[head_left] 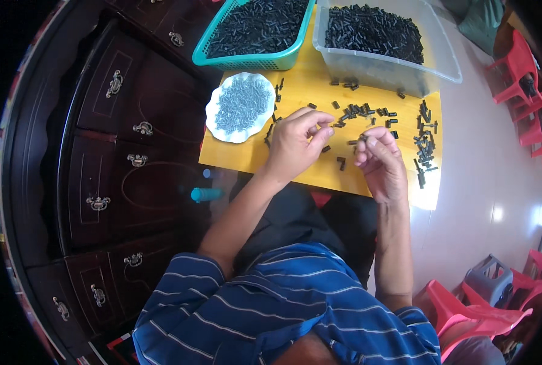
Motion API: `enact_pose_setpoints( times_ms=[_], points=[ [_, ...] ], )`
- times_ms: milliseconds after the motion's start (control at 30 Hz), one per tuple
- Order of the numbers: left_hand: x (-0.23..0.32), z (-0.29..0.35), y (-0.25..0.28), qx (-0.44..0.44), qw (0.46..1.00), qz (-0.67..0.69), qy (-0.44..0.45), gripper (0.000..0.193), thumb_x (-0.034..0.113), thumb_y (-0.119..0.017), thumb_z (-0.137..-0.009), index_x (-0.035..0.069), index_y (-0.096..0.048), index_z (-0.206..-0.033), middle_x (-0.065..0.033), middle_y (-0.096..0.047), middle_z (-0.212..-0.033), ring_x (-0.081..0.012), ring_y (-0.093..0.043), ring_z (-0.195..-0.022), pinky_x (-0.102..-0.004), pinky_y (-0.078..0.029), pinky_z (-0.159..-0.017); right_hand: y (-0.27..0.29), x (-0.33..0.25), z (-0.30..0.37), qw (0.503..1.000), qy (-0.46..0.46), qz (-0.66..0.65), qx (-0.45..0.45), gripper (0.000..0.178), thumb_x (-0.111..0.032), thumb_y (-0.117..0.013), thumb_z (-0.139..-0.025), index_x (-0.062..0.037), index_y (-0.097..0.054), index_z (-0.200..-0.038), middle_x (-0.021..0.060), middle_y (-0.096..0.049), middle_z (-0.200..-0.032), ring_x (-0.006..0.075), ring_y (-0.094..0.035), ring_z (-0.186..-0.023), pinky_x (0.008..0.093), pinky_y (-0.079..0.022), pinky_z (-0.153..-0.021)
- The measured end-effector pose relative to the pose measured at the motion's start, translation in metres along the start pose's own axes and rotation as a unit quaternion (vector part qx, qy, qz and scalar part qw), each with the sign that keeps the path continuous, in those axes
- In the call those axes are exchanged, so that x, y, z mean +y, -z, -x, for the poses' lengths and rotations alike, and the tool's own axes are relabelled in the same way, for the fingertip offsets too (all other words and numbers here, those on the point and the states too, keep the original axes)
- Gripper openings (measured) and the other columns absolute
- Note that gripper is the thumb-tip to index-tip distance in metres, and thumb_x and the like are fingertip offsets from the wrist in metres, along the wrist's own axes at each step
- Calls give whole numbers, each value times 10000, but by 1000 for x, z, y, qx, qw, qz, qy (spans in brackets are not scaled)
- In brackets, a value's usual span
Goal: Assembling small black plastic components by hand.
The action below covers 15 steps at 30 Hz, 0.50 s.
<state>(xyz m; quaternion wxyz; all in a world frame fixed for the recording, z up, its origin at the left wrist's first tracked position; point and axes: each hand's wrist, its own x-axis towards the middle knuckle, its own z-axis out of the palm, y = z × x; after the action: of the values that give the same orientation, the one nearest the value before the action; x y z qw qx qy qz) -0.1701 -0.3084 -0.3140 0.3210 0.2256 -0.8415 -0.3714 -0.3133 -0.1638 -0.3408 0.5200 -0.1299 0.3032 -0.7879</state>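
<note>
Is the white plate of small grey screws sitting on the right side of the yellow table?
No, the white plate sits at the yellow table's left edge, beside the left hand.

A dark wooden cabinet [119,152] with metal handles fills nine o'clock. Red plastic chairs [526,91] stand at two o'clock and more [477,316] at five o'clock, beside a grey stool [488,280]. A teal tube [205,194] lies near the centre.

Desk [307,91]: plate of screws [240,107] at left, basket [255,33] and bin [383,39] behind, loose small parts [368,112] scattered right of plate.
</note>
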Motion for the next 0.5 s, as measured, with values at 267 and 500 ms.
enact_pose_setpoints(
  times_ms=[267, 500],
  points=[
    [-30, -15, -31, -33, 983, -175, -53, 203, 153, -782, -816, 44, -742, -983, -108, -710, -970, -314, -693, -906, -406, -555, -804, 9, -7, -4, 996, 56, -38, 55, 84, -116, -656, -989, -78, -653, -1064, 54, -704, -908, 108, -652, -733, 261, -569, -718],
    [-37, -23, -36, -74, 967, -238, -45, 112, 132, -766, -802, 78, -755, -900, -96, -703, -913, -319, -665, -903, -425, -545, -802, 10, -8, -4, 995, 57, -13, 78, 132, -158, -682, -977, -101, -635, -1087, 33, -680, -917, 108, -638, -749, 270, -540, -718]
  ],
)
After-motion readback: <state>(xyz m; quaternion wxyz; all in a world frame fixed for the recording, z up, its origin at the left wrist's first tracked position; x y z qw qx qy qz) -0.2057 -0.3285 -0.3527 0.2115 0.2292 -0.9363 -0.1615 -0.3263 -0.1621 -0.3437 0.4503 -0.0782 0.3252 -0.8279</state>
